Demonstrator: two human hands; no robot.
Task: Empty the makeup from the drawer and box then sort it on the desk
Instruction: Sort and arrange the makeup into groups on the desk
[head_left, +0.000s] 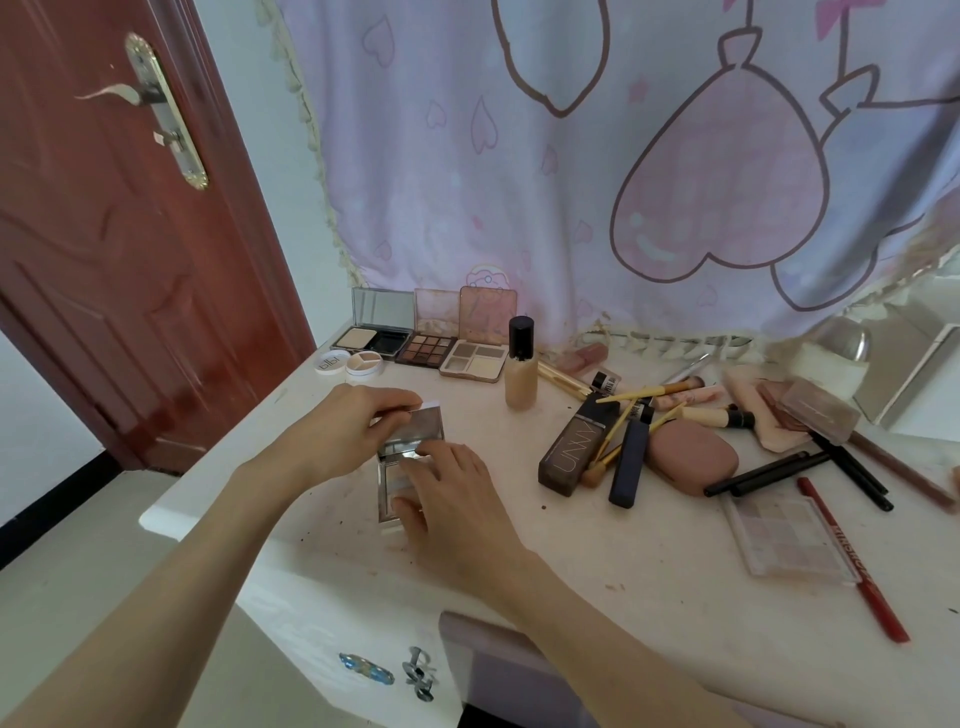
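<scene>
A small silver mirrored compact (402, 457) lies open on the white desk (597, 545), near its left front. My left hand (353, 421) pinches the raised lid at its far edge. My right hand (447, 493) rests on the compact's base with its fingers curled over it. At the back left stand three opened palettes (426, 348) in a row, with two small round pots (348, 364) beside them. A foundation bottle (521, 371) stands upright right of them. An unsorted heap of brushes, tubes and a brown sponge case (691, 460) covers the right half.
A clear palette (789, 535) and a red pencil (852, 561) lie at the right front. Black pencils (810, 475) lie beyond them. A pink heart-print cloth (623, 182) hangs behind the desk. A red door (114, 234) stands at the left. A drawer front with a handle (366, 667) shows below.
</scene>
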